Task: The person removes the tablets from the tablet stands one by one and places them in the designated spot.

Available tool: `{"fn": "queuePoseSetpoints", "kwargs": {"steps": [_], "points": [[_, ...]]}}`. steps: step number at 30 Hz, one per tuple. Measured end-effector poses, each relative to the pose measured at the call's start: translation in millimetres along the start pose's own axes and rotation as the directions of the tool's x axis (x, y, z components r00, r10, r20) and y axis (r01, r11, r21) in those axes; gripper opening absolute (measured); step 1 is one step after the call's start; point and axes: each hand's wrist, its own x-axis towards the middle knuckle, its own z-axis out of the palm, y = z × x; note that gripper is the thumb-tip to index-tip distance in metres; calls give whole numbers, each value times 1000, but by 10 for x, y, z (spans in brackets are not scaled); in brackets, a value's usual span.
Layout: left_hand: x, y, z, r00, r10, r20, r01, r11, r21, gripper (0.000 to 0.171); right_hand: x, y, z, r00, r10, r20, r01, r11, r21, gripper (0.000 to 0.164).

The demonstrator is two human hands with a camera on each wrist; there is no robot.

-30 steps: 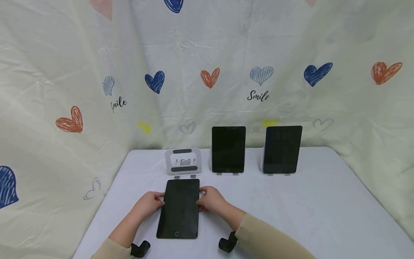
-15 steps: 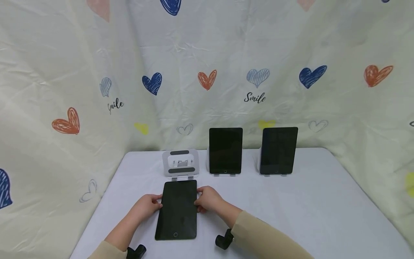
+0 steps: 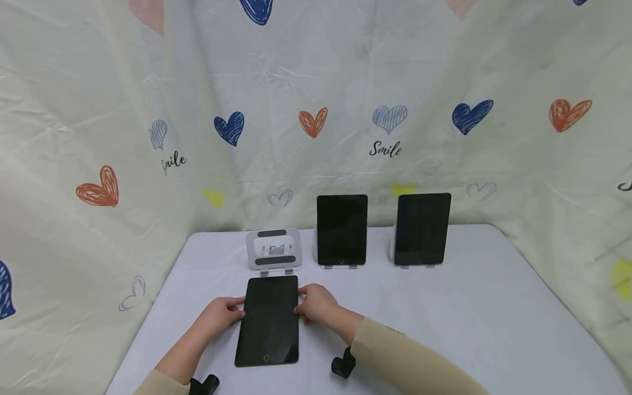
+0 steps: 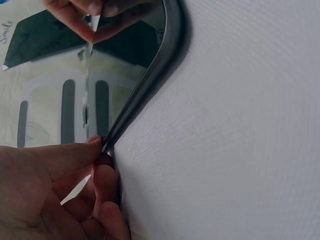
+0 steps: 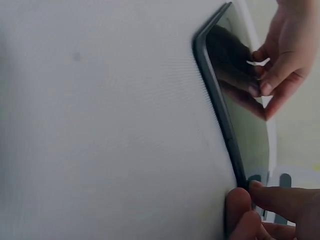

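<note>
A black tablet [image 3: 269, 323] with a dark screen lies face up, its round button toward the person. My left hand [image 3: 217, 317] pinches the left edge, and my right hand [image 3: 318, 304] pinches the right edge a little higher up. In the left wrist view, the thumb of the left hand [image 4: 55, 185] is on the screen side and the fingers curl beneath the rim. The right wrist view has the right hand [image 5: 280, 210] gripping the same way. Just behind the tablet stands a grey-white tablet stand [image 3: 274, 260] with dark pads.
Two more black tablets, one in the middle [image 3: 342, 230] and one farther right [image 3: 423, 229], lean upright on stands mostly hidden behind them. A white cloth covers the table [image 3: 444, 329]. A heart-printed curtain [image 3: 316, 66] hangs behind. Black wrist cameras sit under both forearms.
The whole head view has shifted slightly left, as the camera has turned. Both hands keep the same hold on the tablet, which shows no clear movement on the table.
</note>
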Motion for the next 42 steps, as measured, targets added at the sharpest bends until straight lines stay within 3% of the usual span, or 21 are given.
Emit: {"fn": "queuePoseSetpoints", "kwargs": {"steps": [5,12,17,26,32,42], "points": [[-1,-5,1,1000,-10,6,10,1000,1,42,3,13,-9,1000,18,1,-18,999,-49,54],[0,9,-12,1000,-19,7,19,1000,-21,41,28,49,-20,1000,17,4,-17,999,-38,56],[11,4,-3,1000,-11,-4,11,999,-35,38,28,85,-33,1000,-6,5,7,999,-35,57],[66,-2,16,997,-77,-1,77,995,-57,40,21,157,-139,996,-89,-11,88,996,-16,58],[82,26,-2,996,-85,-11,84,994,-70,38,12,220,-253,990,-139,5,139,990,-8,58],[130,107,-8,992,-122,-43,111,972,-208,36,7,377,-479,992,-122,-8,122,992,-11,57]]}}
